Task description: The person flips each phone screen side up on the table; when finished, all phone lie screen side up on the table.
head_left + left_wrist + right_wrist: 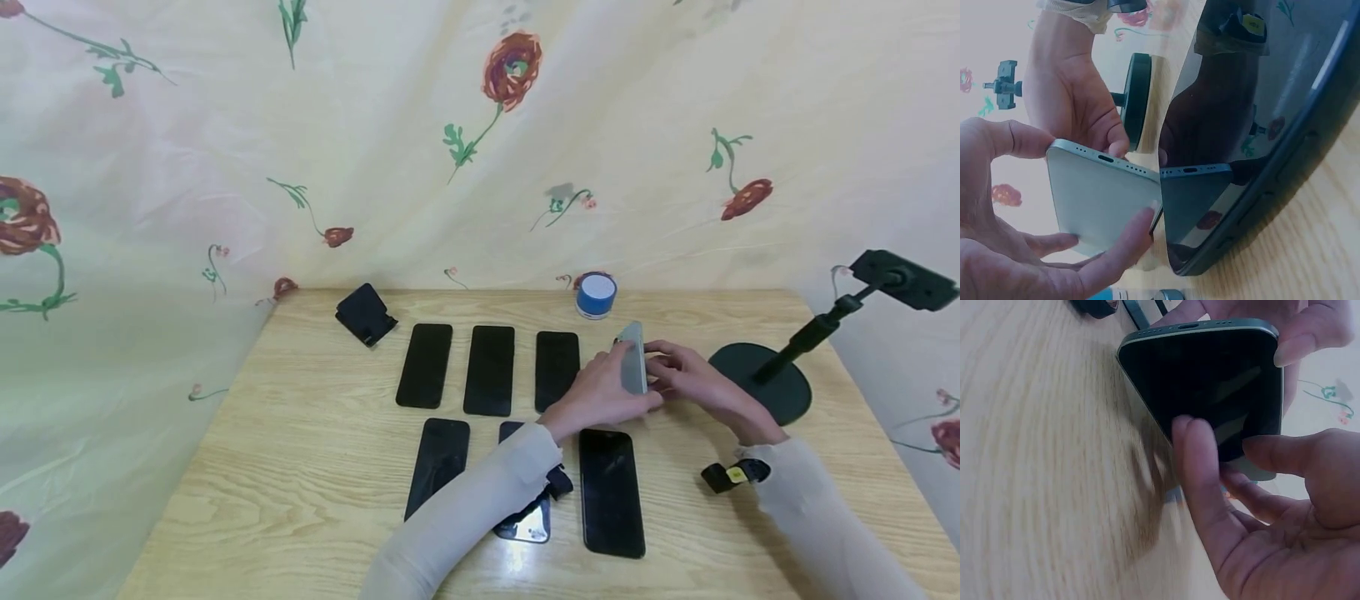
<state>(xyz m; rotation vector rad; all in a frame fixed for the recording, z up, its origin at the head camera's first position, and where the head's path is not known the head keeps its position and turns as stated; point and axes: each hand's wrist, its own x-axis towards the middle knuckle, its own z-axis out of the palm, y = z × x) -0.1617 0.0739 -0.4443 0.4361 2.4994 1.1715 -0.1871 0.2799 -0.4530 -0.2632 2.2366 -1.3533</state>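
My left hand (603, 392) grips a smartphone (633, 367) by its edges, standing it up on its side above the table. In the left wrist view its pale, silvery-green back and the port end face the camera. The right wrist view shows its dark screen (1204, 387). My right hand (686, 379) is on the screen side, with loosely bent fingers (1197, 456) in front of the glass and the thumb at the far end. Several black phones lie face up in two rows, among them one (557, 367) beside my left hand and one (611, 492) nearer the front.
A black stand with a round base (783, 392) is at the right, its arm leaning outward. A blue and white round container (596, 296) stands at the back edge, and a black folded object (365, 314) lies at the back left. Floral fabric (375, 167) hangs behind the table.
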